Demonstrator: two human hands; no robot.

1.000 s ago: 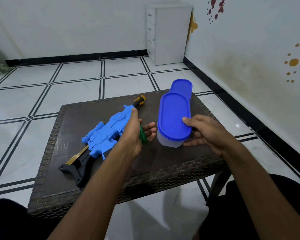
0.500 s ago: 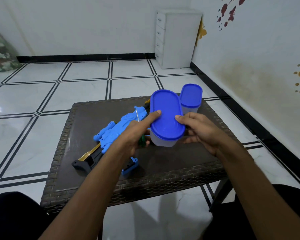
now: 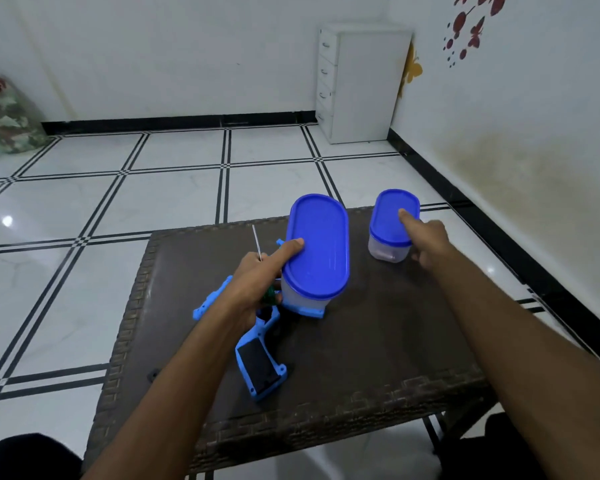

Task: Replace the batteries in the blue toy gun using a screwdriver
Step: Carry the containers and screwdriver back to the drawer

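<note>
Lying on the dark woven-rattan table (image 3: 378,358), the blue plastic toy gun (image 3: 257,367) sits under the left hand (image 3: 257,282), its grip end pointing toward the person. That hand clasps a green-handled screwdriver with a thin metal shaft (image 3: 256,241) pointing up, its index finger laid on the large oval container with a blue lid (image 3: 317,251). Well to the right, the right hand (image 3: 430,242) reaches forward, index finger extended onto the smaller blue-lidded container (image 3: 392,221), other fingers curled, grasping nothing
</note>
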